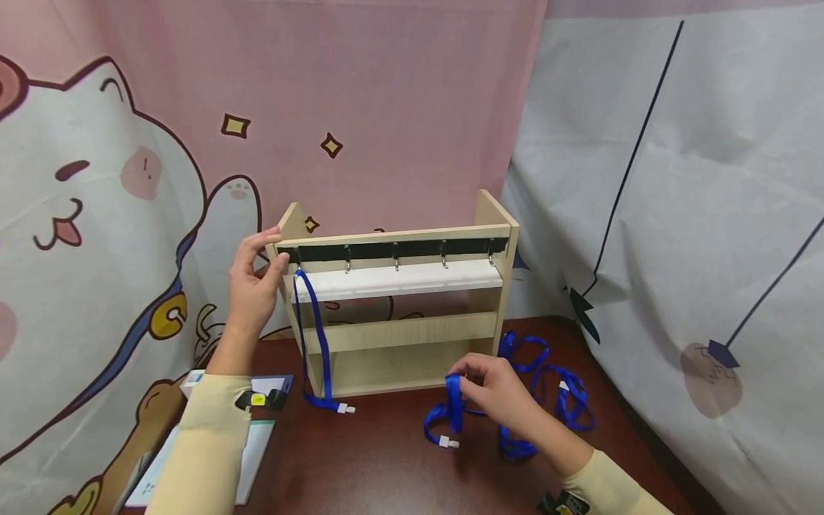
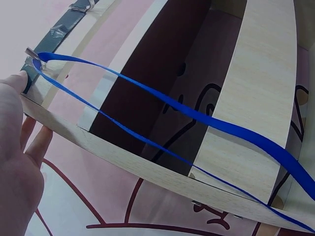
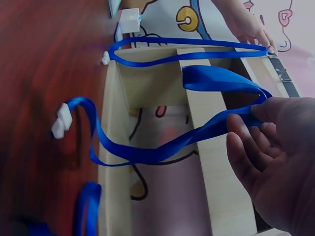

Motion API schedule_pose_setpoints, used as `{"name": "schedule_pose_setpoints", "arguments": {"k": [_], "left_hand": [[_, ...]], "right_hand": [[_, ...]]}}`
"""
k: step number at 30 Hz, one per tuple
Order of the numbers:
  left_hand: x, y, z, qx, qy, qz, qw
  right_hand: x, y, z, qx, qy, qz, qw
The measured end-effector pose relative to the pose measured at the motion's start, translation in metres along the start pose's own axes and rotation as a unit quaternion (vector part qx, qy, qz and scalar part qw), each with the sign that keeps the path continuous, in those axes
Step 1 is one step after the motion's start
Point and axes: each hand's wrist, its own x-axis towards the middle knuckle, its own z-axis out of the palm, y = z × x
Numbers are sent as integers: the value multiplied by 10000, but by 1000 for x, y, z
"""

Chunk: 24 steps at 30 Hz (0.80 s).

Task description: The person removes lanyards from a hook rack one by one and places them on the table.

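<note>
A small wooden rack stands on the table, with several metal hooks along a dark strip under its top edge. My left hand grips the rack's upper left side panel, thumb on the front and fingers on the outer side. From the leftmost hook beside it hangs a blue lanyard with a white clip. Low before the rack's right half, my right hand pinches another blue lanyard between thumb and fingers. This one drapes in loops, and its white clip dangles free.
More blue lanyards lie tangled on the dark red-brown table, right of the rack. At the left, by my forearm, lie a white board or booklet and a blue-edged item. Printed cloth hangs behind.
</note>
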Motion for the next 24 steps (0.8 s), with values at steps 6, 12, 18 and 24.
{"name": "schedule_pose_setpoints", "arguments": {"k": [6,12,18,24], "left_hand": [[-1,0,0,54,-24,-29,10000],[0,0,0,29,-19,-13,10000],[0,-1,0,-8,-14,0,10000],[0,-1,0,8,32,-18,10000]], "right_hand": [[-6,6,13,178,-207,-3,9996],[-9,8,24,253,-397,356,9983],[-12,18,36,363,-598,605,9957],[-13,27,47,655,-654,668,9935]]}}
